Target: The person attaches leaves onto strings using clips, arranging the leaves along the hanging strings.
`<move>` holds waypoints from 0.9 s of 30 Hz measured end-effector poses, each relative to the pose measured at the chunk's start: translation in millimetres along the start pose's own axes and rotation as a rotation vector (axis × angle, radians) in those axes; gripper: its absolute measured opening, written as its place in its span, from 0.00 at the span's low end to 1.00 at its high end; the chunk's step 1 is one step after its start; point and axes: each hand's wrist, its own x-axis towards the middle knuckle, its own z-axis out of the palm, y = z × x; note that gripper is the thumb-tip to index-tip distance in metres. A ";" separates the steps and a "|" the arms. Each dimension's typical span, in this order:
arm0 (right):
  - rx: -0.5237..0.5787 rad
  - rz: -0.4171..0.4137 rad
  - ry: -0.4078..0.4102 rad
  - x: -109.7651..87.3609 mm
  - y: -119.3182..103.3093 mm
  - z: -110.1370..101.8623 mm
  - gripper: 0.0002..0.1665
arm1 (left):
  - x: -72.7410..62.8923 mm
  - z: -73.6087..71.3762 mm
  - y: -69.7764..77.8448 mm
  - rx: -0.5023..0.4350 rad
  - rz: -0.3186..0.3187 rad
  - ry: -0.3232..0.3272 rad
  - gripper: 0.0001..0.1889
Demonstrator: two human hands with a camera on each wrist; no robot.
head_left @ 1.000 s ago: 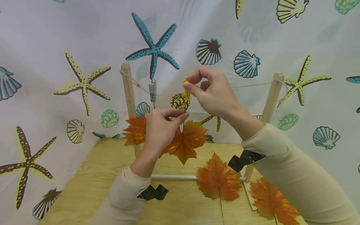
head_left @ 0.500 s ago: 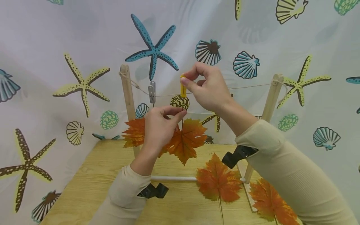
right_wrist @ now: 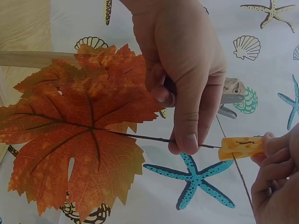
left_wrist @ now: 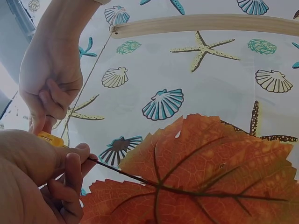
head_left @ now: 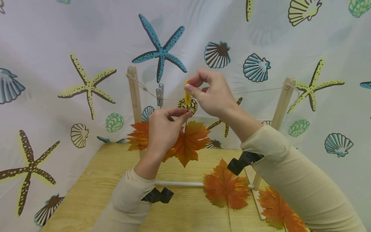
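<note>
My left hand (head_left: 166, 129) pinches the dark stem (right_wrist: 154, 138) of an orange artificial maple leaf (head_left: 186, 141) between thumb and forefinger. Above it, my right hand (head_left: 215, 93) pinches the top ends of a yellow clothespin (head_left: 187, 97), whose mouth points down over the twine line (head_left: 258, 91). In the right wrist view, the stem's tip meets the mouth of the clothespin (right_wrist: 240, 147) and the twine passes across it. A grey clothespin (head_left: 159, 95) sits on the line to the left, with another maple leaf (head_left: 138, 135) hanging below, partly behind my left hand.
Wooden posts stand at left (head_left: 134, 96) and right (head_left: 282, 103), holding the twine. A white rod (head_left: 179, 184) runs low between them. Two more maple leaves lie on the table, one near the middle (head_left: 226, 187) and one at right (head_left: 279, 207). A patterned curtain (head_left: 101, 32) hangs behind.
The yellow clothespin in my right hand shifts left and up, then comes down over the line to the stem tip. My left hand keeps its pinch on the stem, moving only slightly.
</note>
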 end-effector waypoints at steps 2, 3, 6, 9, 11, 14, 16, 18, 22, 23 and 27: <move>0.002 0.008 -0.003 0.3 0.1 0.0 0.05 | 0.0 0.3 -0.4 0.002 -0.004 0.002 0.10; 0.000 0.017 -0.006 0.3 0.2 -0.1 0.05 | -0.1 0.5 -0.6 0.002 -0.006 0.002 0.09; -0.019 0.046 -0.022 0.3 0.7 -1.5 0.06 | -0.5 1.1 -1.3 -0.001 -0.013 0.001 0.09; -0.057 0.074 -0.052 -0.4 0.6 -4.4 0.08 | -0.6 1.4 -2.4 -0.008 -0.010 -0.002 0.09; -0.080 0.091 -0.080 -0.9 0.8 -6.4 0.11 | -0.8 0.9 -3.7 -0.009 -0.010 -0.001 0.09; -0.102 0.107 -0.128 -1.9 1.9 -9.5 0.15 | -1.9 0.3 -6.1 0.001 -0.018 0.001 0.10; -0.109 0.114 -0.153 -2.6 3.0 -11.5 0.17 | -2.6 0.4 -7.7 0.012 -0.022 0.002 0.10; -0.119 0.107 -0.167 -2.9 3.6 -13.2 0.18 | -3.3 0.5 -8.4 0.019 -0.021 0.000 0.11; -0.130 0.102 -0.174 -3.7 2.7 -15.7 0.18 | -4.5 1.1 -8.5 0.027 -0.005 -0.001 0.11; -0.131 0.102 -0.176 -3.8 2.2 -15.4 0.18 | -5.1 0.7 -8.6 0.035 -0.001 0.003 0.11; -0.145 0.102 -0.184 -4.1 2.0 -14.6 0.19 | -7.2 0.1 -9.7 0.062 0.021 0.010 0.09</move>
